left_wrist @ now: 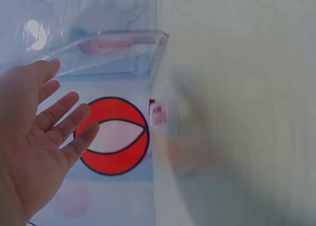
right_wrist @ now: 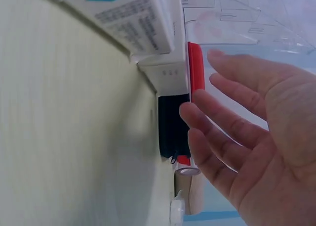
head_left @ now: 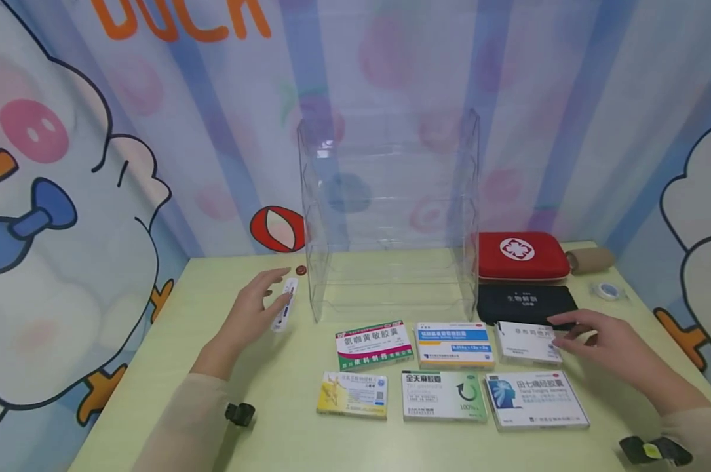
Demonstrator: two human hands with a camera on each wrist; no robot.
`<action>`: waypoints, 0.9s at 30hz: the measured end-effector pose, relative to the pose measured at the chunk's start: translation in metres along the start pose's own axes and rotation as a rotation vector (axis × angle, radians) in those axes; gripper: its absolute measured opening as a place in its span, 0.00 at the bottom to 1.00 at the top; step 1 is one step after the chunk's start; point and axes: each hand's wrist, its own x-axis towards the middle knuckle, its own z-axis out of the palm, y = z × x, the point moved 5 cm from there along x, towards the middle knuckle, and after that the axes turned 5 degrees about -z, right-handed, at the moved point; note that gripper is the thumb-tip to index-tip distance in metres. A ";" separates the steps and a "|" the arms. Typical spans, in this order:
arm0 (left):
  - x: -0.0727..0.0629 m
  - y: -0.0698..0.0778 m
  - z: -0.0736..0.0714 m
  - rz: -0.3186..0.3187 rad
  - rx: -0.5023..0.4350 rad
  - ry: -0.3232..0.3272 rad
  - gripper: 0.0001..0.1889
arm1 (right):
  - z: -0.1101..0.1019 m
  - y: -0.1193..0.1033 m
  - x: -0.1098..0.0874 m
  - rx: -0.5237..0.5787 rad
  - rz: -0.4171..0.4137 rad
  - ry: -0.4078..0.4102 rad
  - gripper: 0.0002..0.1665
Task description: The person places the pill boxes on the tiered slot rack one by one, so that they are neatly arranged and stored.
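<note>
My left hand (head_left: 246, 314) hovers at the left of the table with its fingers relaxed and holding nothing. Under its fingertips lies a slim white packet (head_left: 283, 314) with dark print. In the left wrist view the fingers of this hand (left_wrist: 39, 132) are spread. On the other side, my right hand (head_left: 609, 341) is over the right end of a white medicine box (head_left: 523, 341), which lies flat. The right wrist view shows that hand (right_wrist: 261, 122) with loosely bent fingers and nothing between them. A black zip pouch (head_left: 523, 303) sits just behind this box.
A clear tiered acrylic rack (head_left: 390, 305) stands at the back centre. Before it lie several medicine boxes in two rows, including a green-and-white box (head_left: 443, 395) and a yellow one (head_left: 352, 394). A red first-aid case (head_left: 520, 255), bandage roll (head_left: 591, 260) and tape roll (head_left: 607, 291) are back right.
</note>
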 end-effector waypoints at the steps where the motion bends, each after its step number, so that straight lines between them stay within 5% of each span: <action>1: 0.002 0.004 0.003 0.011 -0.039 -0.005 0.29 | 0.002 0.003 -0.001 0.017 0.012 -0.021 0.30; 10: 0.029 0.023 0.024 0.011 -0.298 -0.043 0.30 | 0.010 0.017 -0.005 0.072 0.049 -0.100 0.40; 19: 0.036 0.018 0.029 -0.088 -0.331 -0.023 0.28 | 0.012 0.021 0.002 0.060 0.071 -0.187 0.46; 27: 0.038 0.015 0.029 -0.092 -0.348 -0.023 0.26 | 0.009 0.017 0.007 0.086 0.093 -0.194 0.47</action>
